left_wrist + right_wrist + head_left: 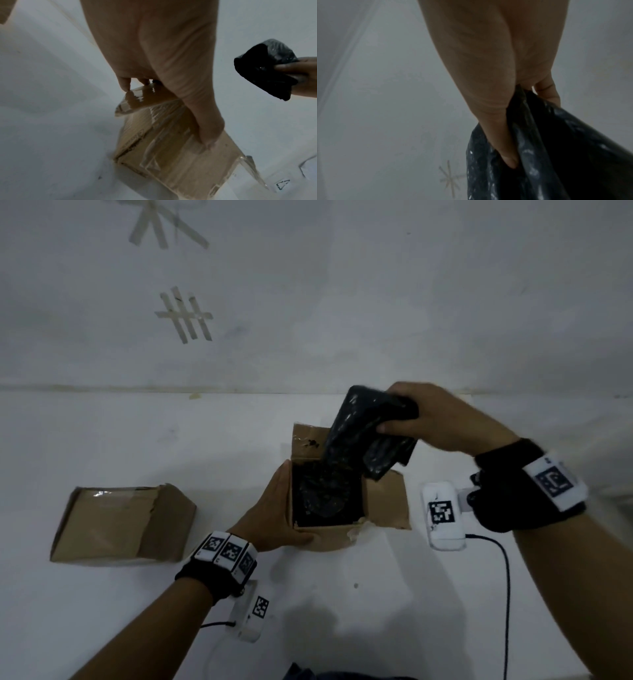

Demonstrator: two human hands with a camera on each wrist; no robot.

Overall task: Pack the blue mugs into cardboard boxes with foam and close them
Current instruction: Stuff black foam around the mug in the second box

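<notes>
We see the open box (329,534) standing mid-table (102,611), its flaps up and its inside dark; the mug cannot be made out. Print on the box's side in the left wrist view is too blurred to read. Above the opening, the right hand (442,419) clenches a folded dark foam sheet (363,436), thumb on top, fingers beneath. The left hand (274,515) clasps the box's left corner, fingers along its left wall and thumb on its near wall. A second box (120,525) lies closed, well to the left. Tape strips (186,314) cross the wall behind.
</notes>
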